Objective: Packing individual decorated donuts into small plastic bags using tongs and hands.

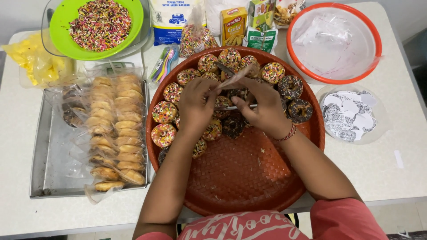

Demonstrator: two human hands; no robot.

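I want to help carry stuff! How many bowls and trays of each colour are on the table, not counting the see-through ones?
Green bowl: 1
Orange-rimmed basin: 1
Brown woven tray: 1
Grey metal tray: 1
Total: 4

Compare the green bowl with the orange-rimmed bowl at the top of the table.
The green bowl, at the top left, is full of multicoloured sprinkles; the orange-rimmed bowl, at the top right, holds only a clear plastic liner. The green bowl is solid green all over, while the orange-rimmed bowl is white inside. The orange-rimmed bowl looks somewhat larger. Both are round and stand on the white table.
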